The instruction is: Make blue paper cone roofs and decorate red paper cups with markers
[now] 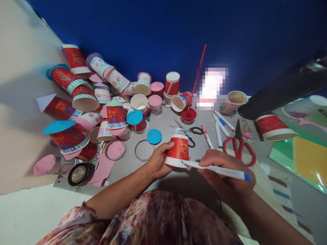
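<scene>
Dozens of decorated paper cups [84, 98], thin-walled and capped with pink and blue card discs, lie heaped at the left of the counter [163, 160]. At the middle, the left hand [158, 160] wraps its fingers around an upturned red paper cup [178, 150] held just above the counter, where too tight a squeeze could dent it. The right hand [224, 173] pinches a smooth white marker [217, 170], tip at the cup's rim; a slip would likely smear ink across the glossy print.
</scene>
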`<state>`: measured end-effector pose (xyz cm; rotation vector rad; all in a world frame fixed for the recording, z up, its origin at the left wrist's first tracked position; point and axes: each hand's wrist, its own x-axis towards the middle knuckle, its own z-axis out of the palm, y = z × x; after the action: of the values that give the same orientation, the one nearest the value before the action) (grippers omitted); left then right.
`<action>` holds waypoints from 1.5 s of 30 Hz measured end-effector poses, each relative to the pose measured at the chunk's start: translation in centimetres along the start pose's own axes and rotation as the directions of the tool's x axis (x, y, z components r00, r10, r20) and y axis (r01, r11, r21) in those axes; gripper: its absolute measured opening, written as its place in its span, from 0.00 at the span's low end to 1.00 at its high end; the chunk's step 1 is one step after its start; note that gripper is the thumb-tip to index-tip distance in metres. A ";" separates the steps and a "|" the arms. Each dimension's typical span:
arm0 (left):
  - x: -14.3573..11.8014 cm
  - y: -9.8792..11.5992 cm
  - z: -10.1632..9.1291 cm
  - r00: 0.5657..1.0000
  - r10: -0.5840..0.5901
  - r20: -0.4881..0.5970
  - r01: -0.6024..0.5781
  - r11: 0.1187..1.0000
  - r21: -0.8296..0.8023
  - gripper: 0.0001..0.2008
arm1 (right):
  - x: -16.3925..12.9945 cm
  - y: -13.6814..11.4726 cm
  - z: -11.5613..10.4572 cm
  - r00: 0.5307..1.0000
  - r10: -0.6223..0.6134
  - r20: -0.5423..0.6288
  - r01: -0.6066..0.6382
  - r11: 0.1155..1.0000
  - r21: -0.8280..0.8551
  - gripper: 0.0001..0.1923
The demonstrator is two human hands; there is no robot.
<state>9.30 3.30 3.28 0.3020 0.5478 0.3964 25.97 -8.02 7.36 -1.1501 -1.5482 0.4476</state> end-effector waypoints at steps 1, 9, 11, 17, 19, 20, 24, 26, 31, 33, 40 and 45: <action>0.0 0.0 0.1 1.000 0.000 -0.009 0.000 1.000 -0.002 0.22 | 0.0 0.0 0.0 1.000 -0.011 0.006 0.011 1.000 0.006 0.08; 0.0 -0.1 0.1 0.999 0.010 -0.049 -0.011 1.000 -0.016 0.21 | 0.2 -0.5 -0.1 1.000 -0.006 0.029 0.007 0.999 -0.035 0.07; 0.0 -0.1 0.0 0.999 0.006 -0.032 -0.006 1.000 -0.006 0.21 | 0.2 -0.5 0.0 1.000 0.003 -0.004 -0.003 0.998 -0.068 0.06; 0.1 -0.3 0.1 0.997 0.044 -0.060 -0.045 0.999 -0.012 0.19 | 0.1 -0.4 0.3 0.993 0.065 -0.101 -0.078 0.988 -0.133 0.03; 0.1 -0.4 0.1 0.997 0.050 -0.063 -0.050 0.999 -0.006 0.19 | 0.1 -0.3 0.2 0.994 0.060 -0.097 -0.073 0.988 -0.133 0.03; 0.1 -0.4 0.1 0.997 0.052 -0.060 -0.052 0.999 -0.003 0.19 | 0.1 -0.4 0.1 0.995 0.055 -0.084 -0.066 0.990 -0.123 0.03; 0.1 -0.3 0.1 0.999 0.032 -0.036 -0.032 0.999 0.007 0.22 | 0.2 -0.6 -0.1 0.998 0.063 0.026 -0.062 0.997 -0.046 0.04; 0.1 -0.3 0.1 0.999 0.025 -0.042 -0.025 1.000 0.001 0.22 | 0.3 -0.7 -0.2 0.998 0.042 0.049 -0.041 0.999 -0.021 0.04; 0.0 -0.2 0.1 0.998 0.036 -0.042 -0.036 0.999 -0.011 0.21 | 0.3 -0.7 -0.1 0.999 0.043 0.015 -0.042 0.998 -0.047 0.04; 0.0 -0.2 0.0 0.999 0.044 -0.016 -0.044 0.999 -0.004 0.22 | 0.3 -0.7 0.0 0.999 0.034 -0.003 -0.035 0.997 -0.075 0.04; 0.0 -0.5 -0.2 0.998 0.068 0.008 -0.069 0.996 0.061 0.22 | 0.4 -0.7 -0.1 1.000 -0.009 0.010 0.011 0.992 -0.122 0.03; 0.1 -0.7 -0.3 0.997 0.081 -0.010 -0.080 0.995 0.060 0.21 | 0.3 -0.5 -0.1 1.000 -0.016 0.017 0.018 0.995 -0.099 0.03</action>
<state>9.38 2.77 2.74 0.3803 0.5613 0.4606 25.89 -8.03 7.93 -1.2112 -1.6085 0.3728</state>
